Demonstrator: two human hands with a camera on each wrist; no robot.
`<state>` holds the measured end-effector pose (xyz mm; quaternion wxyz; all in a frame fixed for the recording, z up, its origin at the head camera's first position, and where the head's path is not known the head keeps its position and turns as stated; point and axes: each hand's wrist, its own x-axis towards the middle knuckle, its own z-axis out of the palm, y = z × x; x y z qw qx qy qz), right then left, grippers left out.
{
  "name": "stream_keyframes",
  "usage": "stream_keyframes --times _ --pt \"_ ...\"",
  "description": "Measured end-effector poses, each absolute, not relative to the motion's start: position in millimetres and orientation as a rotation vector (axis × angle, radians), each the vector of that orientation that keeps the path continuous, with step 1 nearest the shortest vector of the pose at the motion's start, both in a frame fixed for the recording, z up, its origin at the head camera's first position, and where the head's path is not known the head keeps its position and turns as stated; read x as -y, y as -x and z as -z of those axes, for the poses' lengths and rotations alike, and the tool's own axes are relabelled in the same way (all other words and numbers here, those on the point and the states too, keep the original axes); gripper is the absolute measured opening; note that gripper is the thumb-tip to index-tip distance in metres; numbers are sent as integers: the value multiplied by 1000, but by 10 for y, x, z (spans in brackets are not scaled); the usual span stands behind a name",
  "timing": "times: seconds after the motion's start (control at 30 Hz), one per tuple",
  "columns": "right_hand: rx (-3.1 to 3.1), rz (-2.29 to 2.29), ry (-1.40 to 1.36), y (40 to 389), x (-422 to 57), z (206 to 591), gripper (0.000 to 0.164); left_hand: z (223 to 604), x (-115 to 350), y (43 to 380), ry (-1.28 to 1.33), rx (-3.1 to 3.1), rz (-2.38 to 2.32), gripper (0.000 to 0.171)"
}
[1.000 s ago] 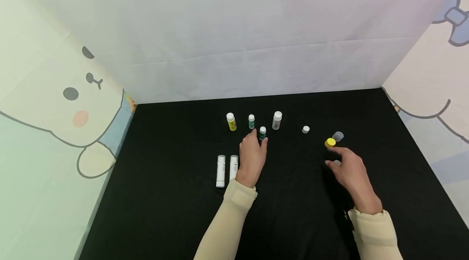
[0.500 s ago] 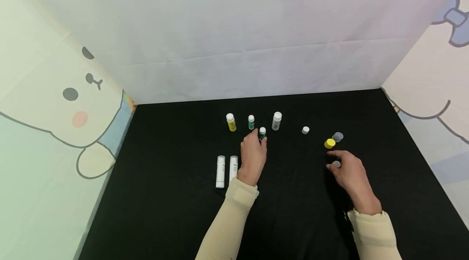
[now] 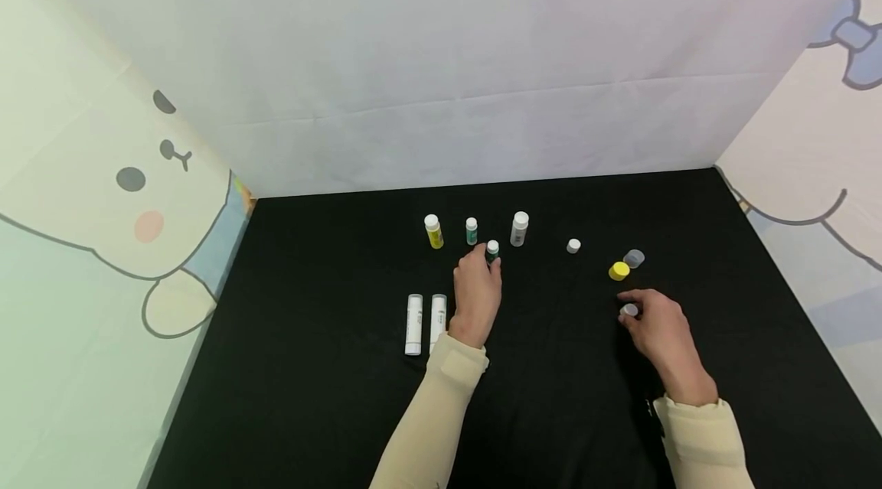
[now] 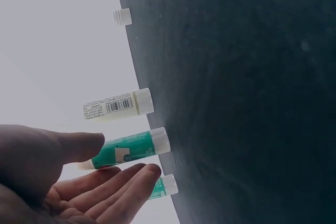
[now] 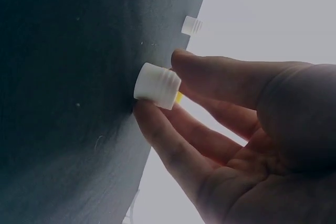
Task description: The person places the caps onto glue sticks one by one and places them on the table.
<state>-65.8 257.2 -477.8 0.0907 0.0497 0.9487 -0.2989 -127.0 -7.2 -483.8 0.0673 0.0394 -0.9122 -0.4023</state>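
In the head view, my left hand [image 3: 475, 290] is at the middle of the black table. Its thumb and fingers hold a small upright green-labelled tube [image 4: 128, 149], which resembles a glue stick. A second green-labelled tube [image 3: 472, 230] stands just behind it, and a pale tube with a barcode [image 4: 118, 106] stands to the right. My right hand [image 3: 661, 328] is low over the table's right side. Between its thumb and fingers is a small white cap [image 5: 156, 85] with a stepped end, standing on the cloth.
A yellow-labelled tube [image 3: 434, 232] stands at the back left. Two long white tubes [image 3: 413, 324] lie left of my left wrist. A yellow cap [image 3: 619, 271] and a translucent cap [image 3: 634, 258] sit beyond my right hand. Another white cap [image 3: 573, 246] is farther left.
My right hand's thumb and finger have come down and closed in from near the yellow cap onto the white cap. My left hand has stayed nearly still at the green-labelled tube.
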Motion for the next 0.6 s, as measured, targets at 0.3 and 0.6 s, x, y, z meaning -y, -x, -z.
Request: stream_keyframes --times 0.3,0.6 --pt "-2850 906 -143 644 -2567 4783 32 4867 46 1290 -168 2741 1197 21" --pt "-2879 915 -145 635 -2585 4795 24 4867 40 1284 -149 2742 1194 17"
